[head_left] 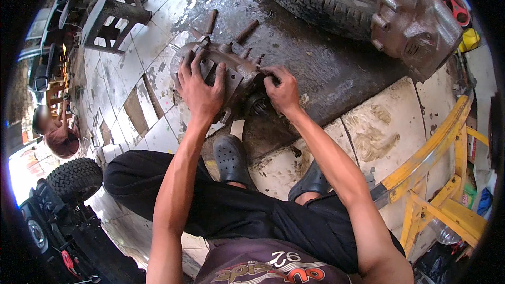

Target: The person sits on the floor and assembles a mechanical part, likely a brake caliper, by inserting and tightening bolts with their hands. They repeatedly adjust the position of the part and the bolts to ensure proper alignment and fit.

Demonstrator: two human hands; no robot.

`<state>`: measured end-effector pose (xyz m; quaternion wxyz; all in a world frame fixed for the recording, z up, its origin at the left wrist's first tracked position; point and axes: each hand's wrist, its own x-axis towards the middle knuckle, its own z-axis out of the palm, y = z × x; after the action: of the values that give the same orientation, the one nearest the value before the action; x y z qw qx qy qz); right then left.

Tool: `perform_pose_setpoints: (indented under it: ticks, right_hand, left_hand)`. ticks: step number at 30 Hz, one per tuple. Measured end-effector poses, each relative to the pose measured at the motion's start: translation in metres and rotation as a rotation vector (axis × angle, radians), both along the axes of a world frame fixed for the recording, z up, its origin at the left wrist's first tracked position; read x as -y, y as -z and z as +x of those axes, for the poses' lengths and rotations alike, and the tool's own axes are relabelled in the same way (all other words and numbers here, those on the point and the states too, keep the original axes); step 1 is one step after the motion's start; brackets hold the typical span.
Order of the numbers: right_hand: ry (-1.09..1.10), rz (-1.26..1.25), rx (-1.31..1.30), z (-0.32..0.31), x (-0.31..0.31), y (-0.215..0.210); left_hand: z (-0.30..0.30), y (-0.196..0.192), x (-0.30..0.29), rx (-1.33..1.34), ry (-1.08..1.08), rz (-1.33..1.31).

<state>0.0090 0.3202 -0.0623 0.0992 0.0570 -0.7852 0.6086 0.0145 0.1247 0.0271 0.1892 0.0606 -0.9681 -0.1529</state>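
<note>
Two Hands on a Grimy Engine Casing

Both hands rest on a greasy metal engine casing point(223, 71) lying on the wet tiled floor point(152, 37), just above the middle of the frame. The left hand point(200, 88) lies spread flat over the casing's near side, fingers splayed and pressing down. The right hand point(282, 90) is curled at the casing's right end, fingertips pinched on a small part there; what it pinches is too small to tell. Just below the hands, two dark clogs point(231, 159) are planted on the floor.

A couple of rusty bolts point(246, 30) lie beyond the casing. Across the top runs a large tyre point(315, 0), with a second brownish metal housing point(413, 21) at the upper right. A yellow metal frame point(436, 179) fills the lower right, a dark plastic stool point(113, 18) stands upper left, and another tyre point(73, 179) sits at the left edge.
</note>
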Motion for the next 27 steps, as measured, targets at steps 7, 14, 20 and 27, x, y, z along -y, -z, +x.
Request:
perform_pose_setpoints:
  ticks: [7, 14, 20, 27]
  right_hand:
    - [-0.034, -0.009, 0.01, -0.003, -0.001, 0.004]
    - [-0.08, 0.003, 0.039, -0.001, -0.005, -0.005]
    - [-0.107, 0.022, 0.04, 0.006, -0.006, -0.008]
    - [-0.109, 0.1, 0.048, 0.012, -0.007, -0.008]
  left_hand:
    - [-0.001, 0.0, 0.0, -0.002, 0.014, 0.021]
    - [0.001, 0.001, 0.003, 0.006, 0.01, 0.015]
    - [0.001, 0.0, 0.001, 0.028, -0.001, -0.007]
    - [0.001, -0.001, 0.001, 0.032, 0.001, 0.006]
